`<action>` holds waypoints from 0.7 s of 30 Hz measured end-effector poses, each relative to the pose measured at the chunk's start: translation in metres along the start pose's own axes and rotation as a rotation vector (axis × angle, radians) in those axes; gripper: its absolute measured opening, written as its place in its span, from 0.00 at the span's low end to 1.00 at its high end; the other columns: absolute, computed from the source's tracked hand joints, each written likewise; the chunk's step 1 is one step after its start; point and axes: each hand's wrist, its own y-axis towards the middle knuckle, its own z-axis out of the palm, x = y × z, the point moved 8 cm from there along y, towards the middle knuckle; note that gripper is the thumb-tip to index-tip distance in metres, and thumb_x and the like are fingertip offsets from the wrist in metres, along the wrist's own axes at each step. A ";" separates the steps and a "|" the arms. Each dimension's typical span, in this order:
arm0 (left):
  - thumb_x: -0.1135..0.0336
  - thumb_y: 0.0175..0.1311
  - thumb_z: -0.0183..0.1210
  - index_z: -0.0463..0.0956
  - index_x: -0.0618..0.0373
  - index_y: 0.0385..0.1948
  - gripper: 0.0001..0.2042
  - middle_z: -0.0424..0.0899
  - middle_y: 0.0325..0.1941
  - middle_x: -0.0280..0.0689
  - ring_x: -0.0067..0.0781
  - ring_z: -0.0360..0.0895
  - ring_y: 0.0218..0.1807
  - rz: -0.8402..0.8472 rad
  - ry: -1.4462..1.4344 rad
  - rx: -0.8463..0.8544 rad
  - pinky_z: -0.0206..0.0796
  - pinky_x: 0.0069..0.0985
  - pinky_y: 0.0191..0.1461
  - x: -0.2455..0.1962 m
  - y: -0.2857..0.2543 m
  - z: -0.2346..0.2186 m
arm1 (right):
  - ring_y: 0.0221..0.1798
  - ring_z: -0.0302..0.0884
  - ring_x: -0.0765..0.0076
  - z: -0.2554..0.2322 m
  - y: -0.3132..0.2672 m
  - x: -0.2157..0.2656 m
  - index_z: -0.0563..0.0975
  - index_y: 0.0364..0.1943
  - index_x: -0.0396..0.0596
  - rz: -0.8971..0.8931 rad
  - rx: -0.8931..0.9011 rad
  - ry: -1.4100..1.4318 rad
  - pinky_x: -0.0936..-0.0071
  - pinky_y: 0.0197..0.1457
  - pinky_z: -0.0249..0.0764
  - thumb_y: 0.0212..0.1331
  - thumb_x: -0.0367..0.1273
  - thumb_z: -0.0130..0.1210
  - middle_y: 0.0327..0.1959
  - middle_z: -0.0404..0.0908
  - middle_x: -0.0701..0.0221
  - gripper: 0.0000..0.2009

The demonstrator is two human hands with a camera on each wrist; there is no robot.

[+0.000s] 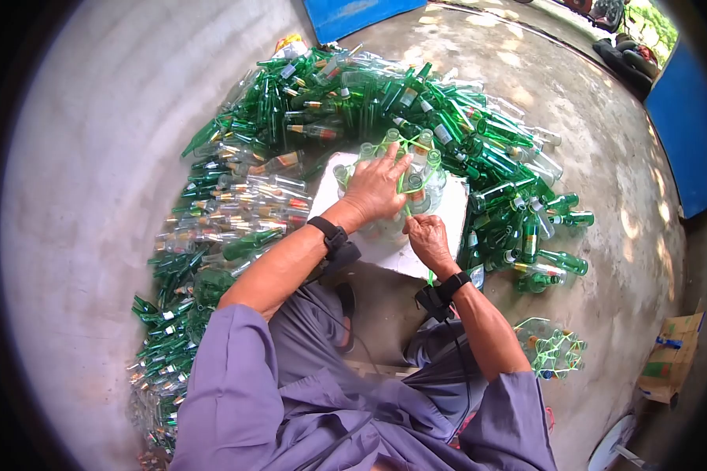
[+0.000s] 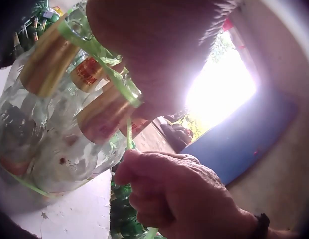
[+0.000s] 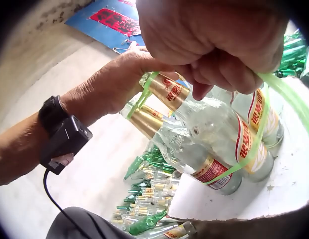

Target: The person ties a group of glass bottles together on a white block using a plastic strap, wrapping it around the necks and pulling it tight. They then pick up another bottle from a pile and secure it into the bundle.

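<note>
Several clear glass bottles (image 3: 201, 124) with gold neck foil and red-and-gold labels stand grouped on a white slab (image 1: 452, 216) in front of the person. Green plastic strapping (image 3: 294, 102) loops round their necks and lower bodies. The left hand (image 1: 375, 188) rests over the bottle tops, its fingers stretched forward across the necks. Close to the person's side of the group, the right hand (image 1: 432, 242) grips a length of the strapping in curled fingers. In the left wrist view, the strap runs from a bottle neck down into that fist. The left palm hides some necks.
Green bottles (image 1: 369, 94) lie heaped behind and right of the slab. Rows of clear bottles (image 1: 239, 196) are stacked to the left. A strapped bottle bundle (image 1: 554, 349) sits on the floor at right, near a cardboard piece (image 1: 672, 353). Blue panels (image 1: 687, 133) stand farther off.
</note>
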 end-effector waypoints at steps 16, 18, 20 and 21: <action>0.49 0.51 0.65 0.77 0.49 0.60 0.31 0.65 0.73 0.50 0.47 0.70 0.67 -0.054 -0.087 -0.055 0.60 0.46 0.67 -0.005 -0.005 -0.009 | 0.31 0.81 0.49 -0.002 -0.018 -0.016 0.83 0.24 0.40 0.178 0.024 0.053 0.59 0.44 0.77 0.64 0.34 0.46 0.25 0.84 0.56 0.18; 0.50 0.51 0.66 0.77 0.52 0.59 0.31 0.65 0.73 0.51 0.48 0.68 0.68 -0.027 -0.052 -0.137 0.59 0.46 0.67 -0.009 -0.010 -0.017 | 0.30 0.81 0.50 -0.003 -0.017 -0.020 0.83 0.25 0.39 0.183 0.022 0.071 0.59 0.44 0.76 0.63 0.35 0.47 0.24 0.83 0.55 0.18; 0.54 0.51 0.67 0.79 0.57 0.53 0.27 0.72 0.66 0.48 0.50 0.67 0.67 0.062 -0.030 -0.358 0.58 0.44 0.67 -0.016 -0.024 -0.032 | 0.30 0.81 0.51 -0.003 -0.015 -0.022 0.83 0.25 0.38 0.192 0.028 0.093 0.59 0.43 0.76 0.62 0.35 0.47 0.24 0.83 0.55 0.18; 0.54 0.51 0.67 0.79 0.57 0.53 0.27 0.72 0.66 0.48 0.50 0.67 0.67 0.059 -0.030 -0.352 0.58 0.44 0.67 -0.023 -0.031 -0.039 | 0.29 0.81 0.54 -0.003 -0.016 -0.022 0.83 0.26 0.37 0.232 0.031 0.137 0.59 0.42 0.75 0.62 0.35 0.48 0.23 0.83 0.55 0.17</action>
